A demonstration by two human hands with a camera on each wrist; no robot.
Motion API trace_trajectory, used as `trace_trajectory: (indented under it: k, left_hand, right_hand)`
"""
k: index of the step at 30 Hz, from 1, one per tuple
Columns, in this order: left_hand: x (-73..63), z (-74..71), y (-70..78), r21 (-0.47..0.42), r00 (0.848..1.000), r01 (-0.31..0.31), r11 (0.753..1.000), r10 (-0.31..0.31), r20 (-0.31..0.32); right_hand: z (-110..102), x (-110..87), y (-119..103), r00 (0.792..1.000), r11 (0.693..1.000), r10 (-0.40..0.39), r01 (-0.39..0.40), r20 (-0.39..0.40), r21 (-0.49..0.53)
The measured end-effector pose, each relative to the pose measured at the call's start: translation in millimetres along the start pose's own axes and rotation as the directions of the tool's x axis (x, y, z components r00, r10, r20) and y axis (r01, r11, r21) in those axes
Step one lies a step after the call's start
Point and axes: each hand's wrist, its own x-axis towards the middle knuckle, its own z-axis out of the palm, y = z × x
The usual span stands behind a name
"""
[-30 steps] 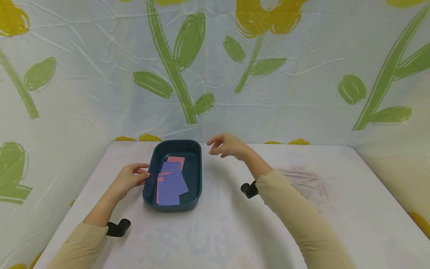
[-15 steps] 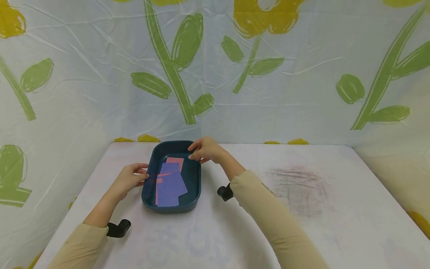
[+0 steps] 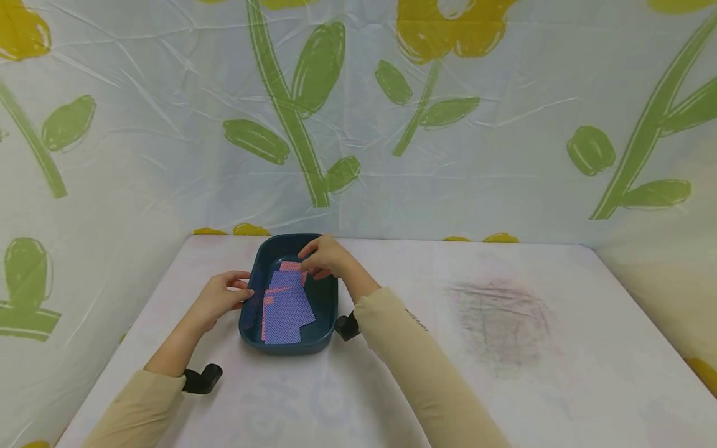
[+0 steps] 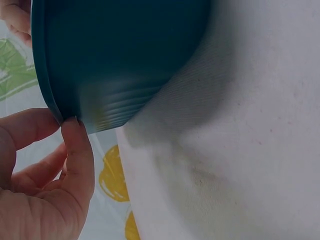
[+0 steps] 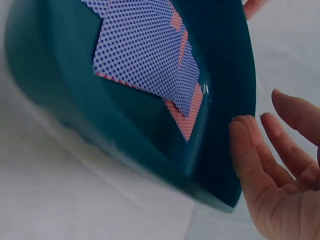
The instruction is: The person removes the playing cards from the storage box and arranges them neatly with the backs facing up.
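A dark teal plastic tray (image 3: 290, 350) stands on the table, left of the middle. Inside it lie overlapping cards with dotted backs: blue-patterned cards (image 3: 285, 308) on top, red-patterned cards (image 5: 186, 125) partly covered beneath. At the tray's left side my left hand (image 3: 217, 298) pinches the rim between thumb and finger, as the left wrist view shows. My right hand (image 3: 327, 256) is over the tray's far right part, its fingertips near the far end of the cards in the head view. Those fingers (image 5: 247, 150) are loosely bent with nothing between them.
A white table (image 3: 392, 373) bears a dark smudged patch (image 3: 501, 323) to the right. Behind it hangs a white curtain (image 3: 476, 186) printed with green stems and yellow flowers. A black wrist camera (image 3: 203, 378) juts from the left sleeve.
My right hand has moved left, from beside the tray across its right rim to above the inside. The left hand keeps its place at the left rim; tray and cards look unmoved.
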Motion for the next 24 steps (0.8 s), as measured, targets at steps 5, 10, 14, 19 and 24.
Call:
trace_trajectory:
  k: [5, 10, 14, 19, 24]
  left_hand:
    - [-0.1, -0.9, 0.2, -0.002, 1.0, 0.011, 1.0, -0.011, -0.009]
    - [2.4, -0.8, 0.1, -0.001, 1.0, 0.017, 1.0, -0.017, -0.015]
    - [4.2, 0.5, 1.1, 0.002, 1.0, 0.018, 1.0, -0.018, -0.016]
    - [3.1, 1.2, 3.0, 0.004, 1.0, 0.028, 1.0, -0.028, -0.013]
    - [3.4, 0.9, 2.2, 0.007, 0.999, 0.044, 0.999, -0.044, -0.021]
  right_hand:
    - [13.4, 6.3, 2.3, 0.998, 0.998, 0.035, -0.033, -0.044, 0.044]
    - [24.2, 12.5, 4.3, 0.993, 0.995, 0.084, -0.08, -0.085, 0.057]
    - [30.0, 18.1, 6.2, 0.978, 0.99, 0.14, -0.136, -0.154, 0.037]
    - [33.9, 24.2, 9.7, 0.962, 0.982, 0.185, -0.189, -0.199, -0.005]
    - [35.9, 26.4, 12.5, 0.954, 0.958, 0.192, -0.233, -0.229, -0.169]
